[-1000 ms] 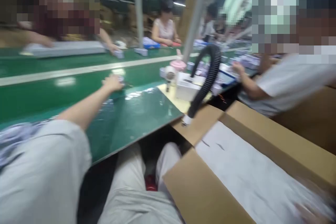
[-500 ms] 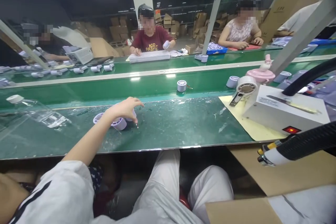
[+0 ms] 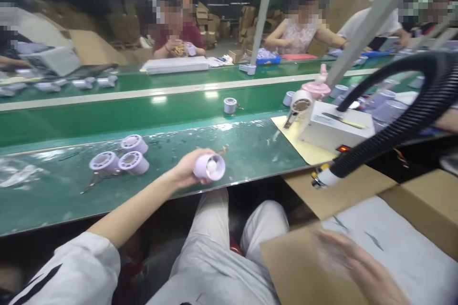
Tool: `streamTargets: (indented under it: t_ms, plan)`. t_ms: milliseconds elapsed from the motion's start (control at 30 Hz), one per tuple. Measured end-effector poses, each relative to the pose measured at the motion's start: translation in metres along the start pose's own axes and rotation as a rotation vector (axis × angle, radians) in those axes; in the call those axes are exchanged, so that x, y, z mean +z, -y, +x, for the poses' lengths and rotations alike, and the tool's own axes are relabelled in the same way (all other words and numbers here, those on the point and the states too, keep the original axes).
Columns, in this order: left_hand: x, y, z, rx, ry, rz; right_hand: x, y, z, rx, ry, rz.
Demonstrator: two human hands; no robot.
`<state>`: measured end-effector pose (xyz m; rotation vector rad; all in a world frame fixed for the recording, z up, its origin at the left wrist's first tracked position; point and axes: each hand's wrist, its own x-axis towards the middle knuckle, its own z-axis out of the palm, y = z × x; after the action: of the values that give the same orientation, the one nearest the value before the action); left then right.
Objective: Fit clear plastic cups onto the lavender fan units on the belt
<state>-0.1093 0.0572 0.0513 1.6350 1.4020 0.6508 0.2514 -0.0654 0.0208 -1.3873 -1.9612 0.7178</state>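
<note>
My left hand (image 3: 189,167) is wrapped round a lilac fan housing (image 3: 210,167) above the bench's front edge. Its open end faces me and shows a white hub inside; thin wires stick out behind. To the left, several like housings (image 3: 133,162) stand close together on the green bench (image 3: 171,209), with loose wires beside them. My right hand (image 3: 352,262), smeared by motion, is at the lower right over a cardboard box (image 3: 296,262) with a white sheet (image 3: 390,233) in it. Whether its fingers hold anything is hidden by the blur.
One more housing (image 3: 230,105) stands on the green belt (image 3: 186,107) beyond the bench. At right are a white box-shaped device (image 3: 336,126) with a lit red switch, a handheld fan (image 3: 298,105) and a black hose (image 3: 390,138). Co-workers (image 3: 179,33) sit opposite.
My left hand has lifted a fan housing from the group and carried it right, towards me. My right hand has come into view at lower right. The whole view has shifted.
</note>
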Motion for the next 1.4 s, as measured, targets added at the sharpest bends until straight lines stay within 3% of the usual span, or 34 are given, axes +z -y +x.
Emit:
streamTargets:
  t_ms: [67, 133, 200, 267, 400, 533, 700, 833, 900, 1067, 1233, 1400]
  plan:
    - [0.048, -0.006, 0.002, 0.029, 0.224, -0.138, 0.007, 0.012, 0.001, -0.08, 0.003, -0.103]
    - [0.084, -0.015, 0.001, 0.066, 0.411, -0.232, 0.016, 0.023, 0.013, -0.177, -0.008, -0.279]
    - [0.104, -0.025, -0.001, 0.106, 0.533, -0.278, 0.022, 0.03, 0.026, -0.19, -0.02, -0.446]
    - [0.112, -0.035, -0.003, 0.177, 0.537, -0.248, 0.023, 0.033, 0.033, -0.143, 0.025, -0.494]
    - [0.116, -0.041, -0.01, 0.299, 0.343, -0.145, 0.02, 0.036, 0.029, 0.002, 0.145, -0.136]
    - [0.124, -0.027, -0.012, 0.387, 0.262, -0.096, 0.022, 0.038, 0.024, 0.177, 0.029, 0.221]
    - [0.124, -0.016, -0.013, 0.526, 0.353, -0.003, 0.027, 0.031, 0.026, 0.293, -0.137, 0.421]
    - [0.122, -0.02, -0.018, 0.416, 0.487, -0.226, 0.026, 0.025, 0.025, 0.371, -0.145, 0.692]
    - [0.122, -0.022, -0.021, 0.286, 0.523, -0.395, 0.025, 0.025, 0.023, 0.294, -0.089, 0.677]
    - [0.122, -0.019, -0.025, 0.054, 0.543, -0.689, 0.02, 0.029, 0.014, -0.03, 0.0, 0.255]
    - [0.117, -0.018, -0.029, 0.121, 0.625, -0.667, 0.017, 0.031, 0.01, -0.03, 0.027, 0.3]
    - [0.114, -0.023, -0.032, 0.199, 0.617, -0.606, 0.014, 0.034, 0.009, 0.029, 0.045, 0.366]
